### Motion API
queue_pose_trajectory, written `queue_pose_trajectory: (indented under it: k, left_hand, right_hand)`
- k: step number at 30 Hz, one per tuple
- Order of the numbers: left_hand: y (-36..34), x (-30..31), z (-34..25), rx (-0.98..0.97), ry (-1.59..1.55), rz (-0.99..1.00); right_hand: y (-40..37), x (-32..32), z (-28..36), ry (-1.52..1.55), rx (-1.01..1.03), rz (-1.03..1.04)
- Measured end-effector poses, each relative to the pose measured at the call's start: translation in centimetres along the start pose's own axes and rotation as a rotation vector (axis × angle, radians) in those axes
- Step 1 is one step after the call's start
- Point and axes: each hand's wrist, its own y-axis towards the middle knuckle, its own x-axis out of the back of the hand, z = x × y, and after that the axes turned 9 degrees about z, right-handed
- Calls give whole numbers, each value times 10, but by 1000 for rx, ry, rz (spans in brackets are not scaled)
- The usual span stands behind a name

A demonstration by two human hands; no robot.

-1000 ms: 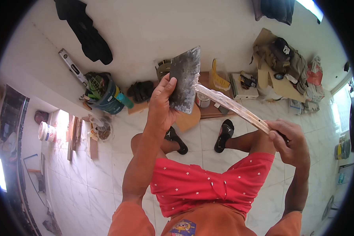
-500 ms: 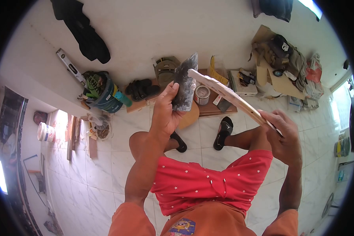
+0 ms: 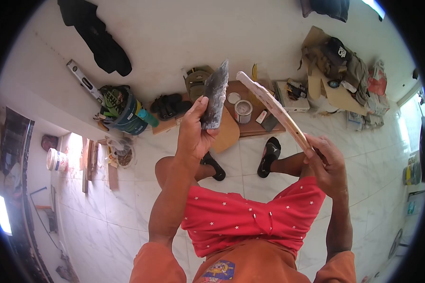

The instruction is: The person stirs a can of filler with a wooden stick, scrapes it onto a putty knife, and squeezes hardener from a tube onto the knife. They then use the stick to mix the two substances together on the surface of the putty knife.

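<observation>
Left hand (image 3: 193, 128): grip pinches dark flat plate (image 3: 216, 100), upper centre; thumb at left side leaves right edge free.
Right hand (image 3: 327, 166): grip pinches wooden strip (image 3: 279, 112) low down, likely avoiding the white smear.
Gap: plate, strip apart.
Tin (image 3: 243, 112): centre, probably for reach.

gap: we have open air between the dark plate (image 3: 216, 99) and the coated stick (image 3: 271, 104), narrow at their far ends, wider toward us | under it: the can (image 3: 243, 111) stands on the low surface (image 3: 251, 130) | left: sandals (image 3: 169, 107), bucket (image 3: 130, 120) block us | right: box (image 3: 293, 104), cardboard (image 3: 337, 100) | ahead: wall (image 3: 174, 37)
</observation>
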Motion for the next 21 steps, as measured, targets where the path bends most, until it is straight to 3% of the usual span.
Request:
queue_pose_trajectory:
  k: [2,21]
  left_hand:
    - [0,0,1,-2,11,-4]
    - [-7,-3,21,33,52,-75]
  right_hand:
    - [0,-7,-2,118,-37,-11]
    - [17,-24,1,-205,163,-90]
